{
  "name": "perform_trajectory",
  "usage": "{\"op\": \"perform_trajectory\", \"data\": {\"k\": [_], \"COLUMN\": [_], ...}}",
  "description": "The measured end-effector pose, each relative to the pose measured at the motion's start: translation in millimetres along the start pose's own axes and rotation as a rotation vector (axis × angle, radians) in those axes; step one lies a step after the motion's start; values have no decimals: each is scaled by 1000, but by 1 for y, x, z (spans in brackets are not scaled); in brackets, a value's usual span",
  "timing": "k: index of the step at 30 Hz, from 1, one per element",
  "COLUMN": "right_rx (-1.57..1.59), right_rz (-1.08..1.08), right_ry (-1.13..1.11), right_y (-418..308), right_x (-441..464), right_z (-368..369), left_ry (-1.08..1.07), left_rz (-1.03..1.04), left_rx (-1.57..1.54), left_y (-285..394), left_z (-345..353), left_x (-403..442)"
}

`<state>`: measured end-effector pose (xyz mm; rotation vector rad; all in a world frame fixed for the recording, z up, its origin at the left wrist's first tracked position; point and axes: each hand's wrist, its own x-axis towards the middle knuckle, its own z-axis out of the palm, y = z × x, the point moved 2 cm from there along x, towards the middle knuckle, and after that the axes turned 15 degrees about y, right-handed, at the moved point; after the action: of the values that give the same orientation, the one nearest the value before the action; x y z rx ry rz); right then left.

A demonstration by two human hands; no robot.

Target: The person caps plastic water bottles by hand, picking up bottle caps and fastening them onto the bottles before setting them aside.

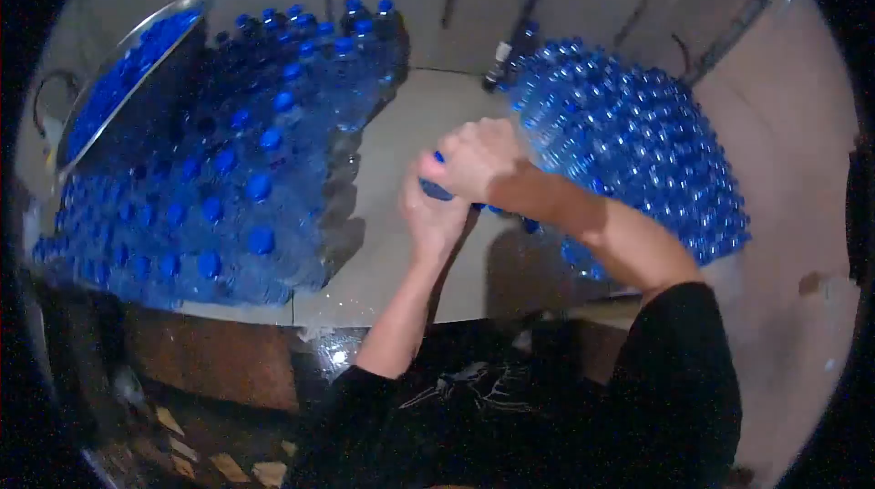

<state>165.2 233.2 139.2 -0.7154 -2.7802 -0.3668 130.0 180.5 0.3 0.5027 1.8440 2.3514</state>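
Over the middle of the table, both of my hands meet around one small plastic bottle (436,189). My left hand (427,216) is closed around its body from below, hiding most of it. On top, my right hand (481,161) is closed over the bottle's neck, and a bit of blue cap (438,157) shows between the fingers. To the left stand many bottles with blue caps (260,186), packed close together. On the right is a dense cluster of clear bluish bottles (629,133) whose tops look uncapped.
A metal-rimmed tray (137,88) heaped with loose blue caps (128,74) sits at the upper left. Pale tabletop (437,92) shows between the two bottle groups. Dark hoses or rods (529,6) run along the back. The table's front edge lies close to my body.
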Motion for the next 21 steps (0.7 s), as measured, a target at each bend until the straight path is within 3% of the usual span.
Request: {"op": "perform_trajectory", "data": {"k": [3,4,6,7,8,10,12,15,16,18,20,21], "right_rx": [202,241,199,171,115,26,-48,-49,-16,-3,56,89], "right_rz": [-235,-300,-386,-434,-278,41,78,0,-51,-390,-639,-711], "right_ry": [60,54,109,138,85,-38,-15,107,155,416,443,343], "right_y": [21,24,22,20,14,-3,-14,3,15,40,48,52], "right_x": [-4,-4,-13,-14,-15,-26,-35,-42,-47,-51,-45,-41], "right_z": [15,8,17,19,11,-1,0,-7,-7,2,-4,-13], "left_ry": [-515,-738,-952,-916,-880,-230,169,-75,-216,-476,-798,-969], "left_rz": [75,-87,-189,-136,-86,-431,315,78,112,161,92,55], "left_rx": [-131,-449,-208,-154,-99,-612,124,-73,-66,-33,-107,-148], "left_y": [21,9,7,-2,-10,-28,7,30,28,19,20,21], "left_z": [-19,-13,-16,-14,-13,23,8,8,10,11,10,10], "left_x": [29,49,53,49,44,-2,-24,-27,-20,-4,18,25]}}
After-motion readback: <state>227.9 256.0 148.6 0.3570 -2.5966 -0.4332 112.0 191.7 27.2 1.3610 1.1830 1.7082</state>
